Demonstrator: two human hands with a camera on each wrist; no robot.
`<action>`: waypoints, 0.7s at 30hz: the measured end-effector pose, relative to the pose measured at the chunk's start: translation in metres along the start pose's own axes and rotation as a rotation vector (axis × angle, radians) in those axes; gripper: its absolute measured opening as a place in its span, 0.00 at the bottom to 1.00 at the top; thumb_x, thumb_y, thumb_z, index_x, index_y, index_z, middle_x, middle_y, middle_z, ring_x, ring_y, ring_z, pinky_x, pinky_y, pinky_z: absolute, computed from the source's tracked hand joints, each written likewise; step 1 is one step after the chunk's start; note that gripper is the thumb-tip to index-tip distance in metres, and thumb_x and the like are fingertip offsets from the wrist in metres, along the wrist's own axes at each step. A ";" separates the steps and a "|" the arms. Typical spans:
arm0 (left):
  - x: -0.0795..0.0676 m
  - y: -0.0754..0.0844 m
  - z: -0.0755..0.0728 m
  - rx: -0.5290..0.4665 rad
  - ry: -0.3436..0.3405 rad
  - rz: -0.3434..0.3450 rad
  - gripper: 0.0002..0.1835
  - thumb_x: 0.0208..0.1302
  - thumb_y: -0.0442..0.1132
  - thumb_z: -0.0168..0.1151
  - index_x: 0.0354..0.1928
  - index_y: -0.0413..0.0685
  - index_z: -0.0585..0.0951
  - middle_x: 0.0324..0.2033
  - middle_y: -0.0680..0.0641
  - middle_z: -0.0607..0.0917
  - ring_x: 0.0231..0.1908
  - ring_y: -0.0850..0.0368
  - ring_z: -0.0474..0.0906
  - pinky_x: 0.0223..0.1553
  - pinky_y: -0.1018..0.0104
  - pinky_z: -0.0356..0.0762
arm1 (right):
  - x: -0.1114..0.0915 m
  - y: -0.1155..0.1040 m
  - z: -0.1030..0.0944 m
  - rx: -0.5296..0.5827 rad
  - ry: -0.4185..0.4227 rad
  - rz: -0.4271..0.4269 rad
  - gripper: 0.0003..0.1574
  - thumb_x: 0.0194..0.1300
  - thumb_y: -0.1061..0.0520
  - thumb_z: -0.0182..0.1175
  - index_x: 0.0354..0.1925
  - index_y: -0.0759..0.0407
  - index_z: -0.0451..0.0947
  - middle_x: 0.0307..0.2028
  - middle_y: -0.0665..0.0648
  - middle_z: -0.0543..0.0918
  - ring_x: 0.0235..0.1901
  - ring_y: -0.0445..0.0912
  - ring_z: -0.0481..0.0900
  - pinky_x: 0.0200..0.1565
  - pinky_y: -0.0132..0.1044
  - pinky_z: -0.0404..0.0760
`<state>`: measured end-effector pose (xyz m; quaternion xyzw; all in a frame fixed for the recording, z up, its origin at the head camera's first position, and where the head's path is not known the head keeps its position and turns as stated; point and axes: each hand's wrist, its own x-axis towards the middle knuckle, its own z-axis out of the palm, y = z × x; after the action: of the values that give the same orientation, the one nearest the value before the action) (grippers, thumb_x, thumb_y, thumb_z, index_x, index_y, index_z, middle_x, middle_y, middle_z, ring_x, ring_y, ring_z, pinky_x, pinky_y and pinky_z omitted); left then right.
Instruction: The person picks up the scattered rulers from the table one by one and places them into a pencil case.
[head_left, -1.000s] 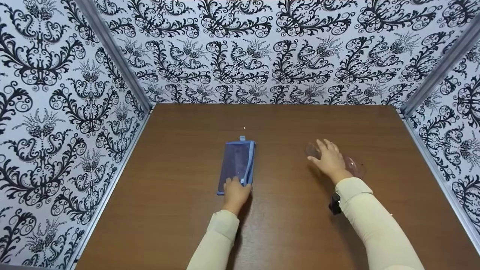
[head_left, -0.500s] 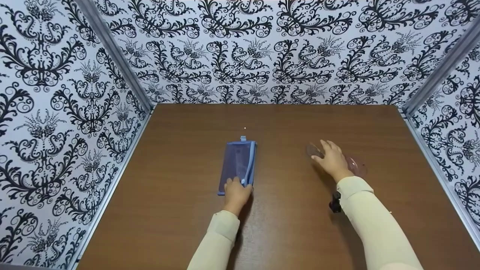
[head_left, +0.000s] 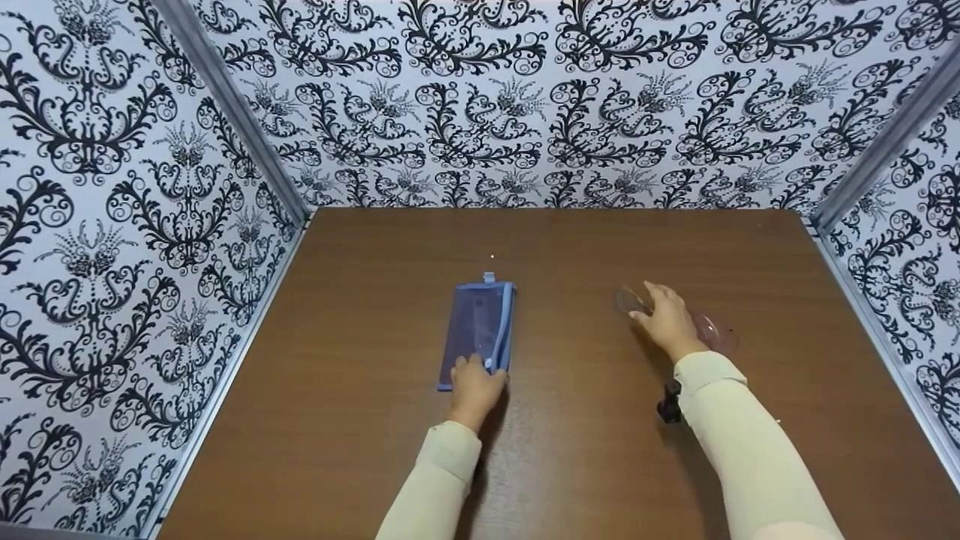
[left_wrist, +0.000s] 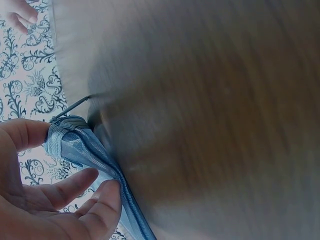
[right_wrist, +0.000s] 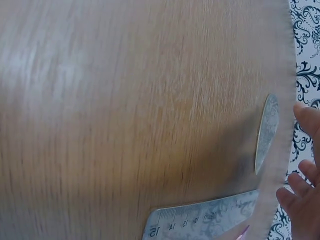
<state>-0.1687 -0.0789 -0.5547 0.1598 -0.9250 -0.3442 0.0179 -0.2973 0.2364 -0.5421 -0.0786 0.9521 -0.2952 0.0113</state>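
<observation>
A blue see-through zip pouch (head_left: 480, 322) lies flat left of the table's middle in the head view. My left hand (head_left: 476, 390) grips its near end, thumb and fingers on either side of the zipped edge. In the left wrist view, my thumb touches the end of the blue pouch (left_wrist: 82, 142) beside the zip. My right hand (head_left: 666, 322) hovers with relaxed fingers over clear plastic pieces and holds nothing. One clear piece (head_left: 628, 300) shows to its left and a pinkish part (head_left: 711, 331) to its right. The right wrist view shows a clear ruler (right_wrist: 200, 217) with centimetre marks and an oval clear shape (right_wrist: 267, 132).
Everything lies on a brown wooden table (head_left: 375, 300). Patterned walls (head_left: 480, 112) with metal corner posts rise at its back and sides. A small black device (head_left: 670, 403) sits at my right wrist.
My right hand has shifted slightly right, uncovering more of the clear piece on its left. The left hand and pouch stay in place; the view has drifted a little.
</observation>
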 end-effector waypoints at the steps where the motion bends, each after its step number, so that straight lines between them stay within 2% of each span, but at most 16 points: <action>1: 0.000 0.000 0.000 -0.002 -0.001 0.000 0.27 0.49 0.46 0.60 0.48 0.34 0.74 0.43 0.37 0.72 0.46 0.42 0.67 0.46 0.52 0.67 | 0.000 0.000 0.000 0.004 0.003 0.000 0.42 0.58 0.53 0.58 0.65 0.66 0.53 0.62 0.72 0.56 0.61 0.66 0.51 0.57 0.59 0.53; 10: 0.001 0.002 0.000 -0.010 -0.032 -0.019 0.29 0.49 0.47 0.60 0.51 0.35 0.73 0.46 0.37 0.71 0.48 0.42 0.66 0.47 0.51 0.67 | 0.003 0.001 0.004 0.041 -0.008 0.020 0.41 0.59 0.55 0.58 0.65 0.66 0.53 0.62 0.71 0.57 0.61 0.65 0.53 0.58 0.58 0.54; 17: 0.000 0.002 -0.001 0.027 0.030 0.022 0.24 0.47 0.46 0.61 0.43 0.35 0.76 0.40 0.37 0.73 0.43 0.41 0.68 0.46 0.53 0.67 | 0.008 0.003 0.009 -0.001 0.046 -0.017 0.39 0.57 0.57 0.60 0.62 0.69 0.58 0.57 0.74 0.63 0.57 0.67 0.59 0.56 0.57 0.57; 21: 0.000 0.001 0.000 0.019 0.011 0.010 0.26 0.48 0.47 0.60 0.46 0.35 0.76 0.43 0.37 0.73 0.45 0.41 0.67 0.46 0.52 0.67 | 0.009 0.003 0.012 0.008 0.040 -0.010 0.38 0.57 0.59 0.60 0.61 0.71 0.58 0.57 0.75 0.64 0.57 0.67 0.60 0.57 0.56 0.57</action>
<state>-0.1690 -0.0784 -0.5536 0.1573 -0.9289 -0.3344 0.0234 -0.3055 0.2310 -0.5533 -0.0775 0.9505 -0.3008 -0.0089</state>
